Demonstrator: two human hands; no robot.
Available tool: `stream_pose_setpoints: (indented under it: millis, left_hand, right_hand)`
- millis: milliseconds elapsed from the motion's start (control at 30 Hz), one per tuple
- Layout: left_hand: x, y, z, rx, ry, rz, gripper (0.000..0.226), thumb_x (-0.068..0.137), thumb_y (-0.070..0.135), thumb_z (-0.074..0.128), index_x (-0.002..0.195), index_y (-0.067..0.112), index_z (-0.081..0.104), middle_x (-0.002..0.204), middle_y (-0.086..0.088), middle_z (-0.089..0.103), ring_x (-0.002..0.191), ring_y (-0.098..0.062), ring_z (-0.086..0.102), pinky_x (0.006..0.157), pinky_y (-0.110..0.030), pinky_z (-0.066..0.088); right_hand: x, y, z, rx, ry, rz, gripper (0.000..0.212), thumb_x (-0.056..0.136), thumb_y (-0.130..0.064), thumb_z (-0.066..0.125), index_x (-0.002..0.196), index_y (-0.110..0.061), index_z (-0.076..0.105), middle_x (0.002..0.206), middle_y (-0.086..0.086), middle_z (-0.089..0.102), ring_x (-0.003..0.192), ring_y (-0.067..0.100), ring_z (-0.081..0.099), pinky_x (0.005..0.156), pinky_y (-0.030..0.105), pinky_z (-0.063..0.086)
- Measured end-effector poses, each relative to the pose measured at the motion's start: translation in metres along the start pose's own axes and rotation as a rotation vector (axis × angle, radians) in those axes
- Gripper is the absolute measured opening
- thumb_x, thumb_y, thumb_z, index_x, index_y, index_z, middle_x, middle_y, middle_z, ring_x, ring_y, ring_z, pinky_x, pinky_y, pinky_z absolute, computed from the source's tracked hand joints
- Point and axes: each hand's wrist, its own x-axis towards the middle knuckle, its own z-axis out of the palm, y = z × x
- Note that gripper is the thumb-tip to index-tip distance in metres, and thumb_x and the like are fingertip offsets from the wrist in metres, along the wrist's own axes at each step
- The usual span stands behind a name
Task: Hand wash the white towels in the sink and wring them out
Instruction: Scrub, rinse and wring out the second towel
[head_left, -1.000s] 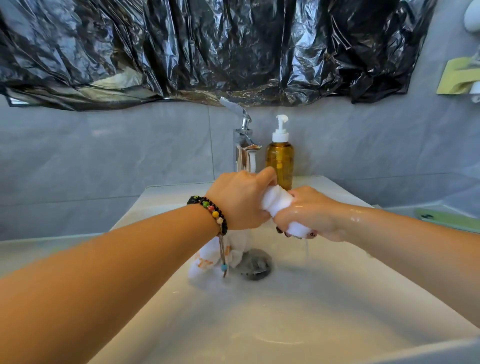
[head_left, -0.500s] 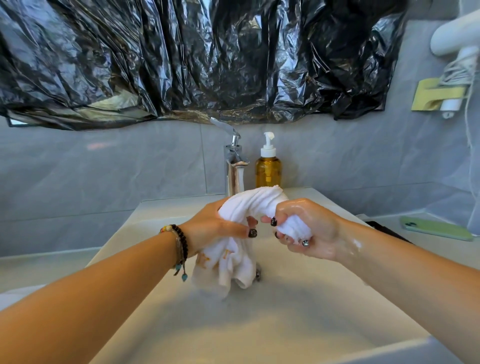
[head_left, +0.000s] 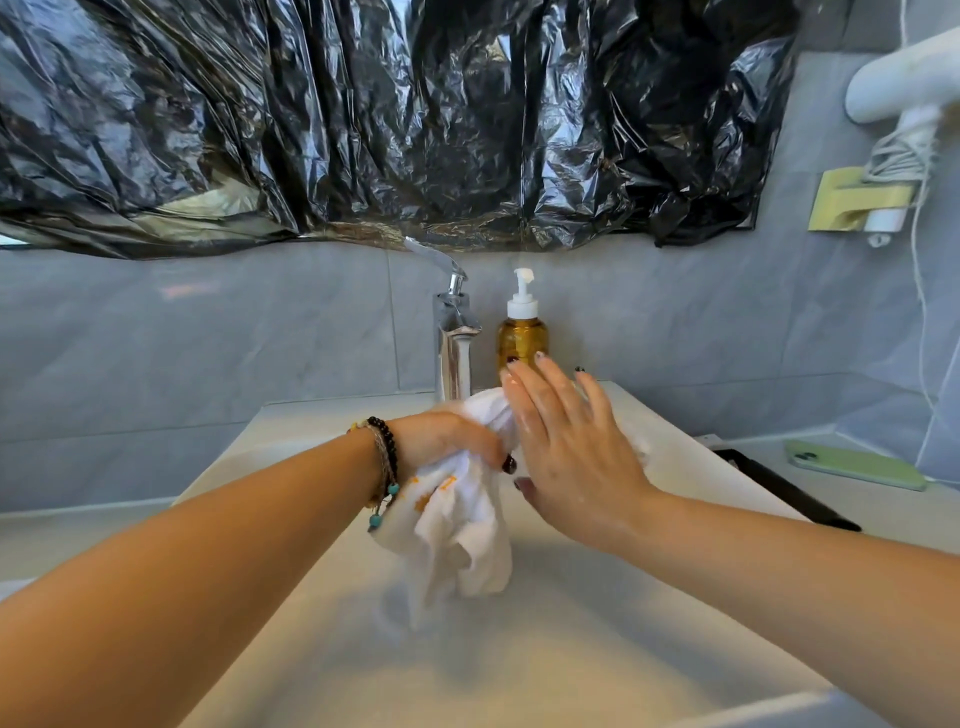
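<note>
Two bare forearms reach over the pale sink (head_left: 519, 670). The left hand (head_left: 452, 441) is clenched around a bunched white towel (head_left: 462, 519), whose loose end with orange marks hangs down into the basin without lying flat. The right hand (head_left: 566, 447) is released, fingers straight and spread, resting beside the towel's upper bundle. To wring well, I judge that hand should close on the free upper end and twist against the left, low over the basin. Behind stand the tap (head_left: 454, 343) and an amber pump bottle (head_left: 522, 332); a green phone (head_left: 852, 464) lies on the worktop (head_left: 883, 509).
</note>
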Motion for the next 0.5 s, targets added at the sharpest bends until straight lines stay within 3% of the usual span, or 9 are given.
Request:
stream_pose_setpoints:
  millis: [67, 133, 267, 333, 400, 500]
  left_hand:
    - [-0.002, 0.007, 0.008, 0.097, -0.124, -0.003, 0.007, 0.071, -0.002, 0.064, 0.075, 0.003, 0.059, 0.064, -0.001, 0.064, 0.058, -0.009, 0.061, 0.059, -0.018, 0.049]
    - [-0.002, 0.010, 0.012, 0.267, -0.143, -0.021, 0.019, 0.068, 0.006, 0.069, 0.083, 0.001, 0.060, 0.073, -0.006, 0.060, 0.065, -0.012, 0.057, 0.064, -0.019, 0.048]
    - [0.010, 0.014, 0.017, 0.753, 0.107, -0.059, 0.025, 0.074, 0.024, 0.080, 0.089, 0.010, 0.066, 0.082, -0.001, 0.065, 0.074, -0.018, 0.061, 0.068, -0.027, 0.053]
    - [0.014, 0.013, 0.020, 0.773, 0.237, -0.050, 0.020, 0.075, 0.020, 0.076, 0.088, 0.009, 0.065, 0.078, -0.003, 0.066, 0.070, -0.018, 0.060, 0.062, -0.026, 0.051]
    - [0.016, 0.007, 0.018, 0.682, 0.345, -0.015, 0.028, 0.072, 0.018, 0.078, 0.091, 0.016, 0.058, 0.081, -0.001, 0.067, 0.072, -0.014, 0.061, 0.060, -0.023, 0.051]
    - [0.009, -0.001, 0.008, 0.574, 0.409, -0.050, 0.053, 0.062, 0.027, 0.090, 0.101, 0.021, 0.054, 0.091, 0.000, 0.065, 0.085, -0.018, 0.064, 0.069, -0.030, 0.055]
  right_hand:
    - [0.014, 0.003, 0.005, 0.008, 0.106, -0.075, 0.062, 0.070, -0.020, 0.068, 0.126, -0.001, 0.049, 0.121, 0.018, 0.061, 0.107, 0.040, 0.060, 0.084, 0.048, 0.051]
    - [0.024, 0.009, 0.007, 0.036, 0.216, -0.184, 0.032, 0.066, -0.013, 0.062, 0.097, -0.006, 0.057, 0.081, 0.010, 0.062, 0.067, 0.030, 0.060, 0.057, 0.037, 0.043]
    - [0.034, 0.012, -0.004, 0.058, 0.082, -0.244, 0.026, 0.048, -0.010, 0.072, 0.069, -0.011, 0.057, 0.053, 0.003, 0.057, 0.038, 0.024, 0.054, 0.045, 0.024, 0.025]
    - [0.044, 0.008, -0.018, 0.010, -0.055, -0.204, 0.025, 0.058, -0.015, 0.076, 0.077, -0.013, 0.061, 0.065, 0.002, 0.066, 0.052, 0.025, 0.065, 0.048, 0.024, 0.027]
    - [0.055, 0.005, -0.030, -0.042, -0.236, -0.157, 0.017, 0.082, -0.018, 0.060, 0.099, -0.016, 0.060, 0.095, 0.002, 0.070, 0.085, 0.025, 0.070, 0.059, 0.028, 0.035]
    - [0.066, 0.002, -0.034, -0.068, -0.273, -0.129, 0.019, 0.084, -0.019, 0.058, 0.103, -0.018, 0.061, 0.100, 0.000, 0.067, 0.091, 0.024, 0.067, 0.062, 0.029, 0.038]
